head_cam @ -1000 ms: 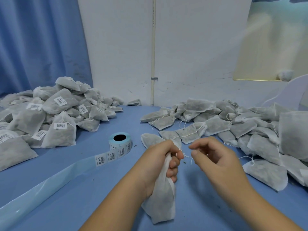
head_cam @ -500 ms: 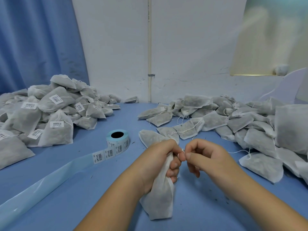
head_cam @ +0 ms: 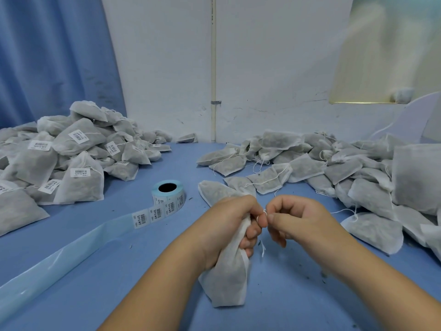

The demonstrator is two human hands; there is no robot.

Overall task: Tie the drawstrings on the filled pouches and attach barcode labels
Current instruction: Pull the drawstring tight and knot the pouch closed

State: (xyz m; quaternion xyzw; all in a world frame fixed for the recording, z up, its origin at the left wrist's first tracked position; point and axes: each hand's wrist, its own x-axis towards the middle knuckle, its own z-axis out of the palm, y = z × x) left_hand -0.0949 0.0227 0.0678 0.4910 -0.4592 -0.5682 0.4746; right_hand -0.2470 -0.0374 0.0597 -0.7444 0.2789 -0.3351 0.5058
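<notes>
My left hand (head_cam: 232,225) grips the gathered neck of a white filled pouch (head_cam: 226,280), whose body hangs down onto the blue table (head_cam: 100,283). My right hand (head_cam: 293,220) pinches the thin white drawstring (head_cam: 264,212) right against the left hand's fingers. A loose end of the string (head_cam: 263,250) dangles below the hands. A roll of barcode labels (head_cam: 168,194) lies left of the hands, its strip (head_cam: 148,216) trailing toward the lower left.
A pile of labelled pouches (head_cam: 71,163) fills the left side of the table. A heap of unlabelled pouches (head_cam: 322,170) with loose strings spreads across the right. One single pouch (head_cam: 217,191) lies just beyond my left hand. A white wall stands behind.
My right hand moved left from a short gap until it met my left hand at the pouch's neck. The string between them is now very short.
</notes>
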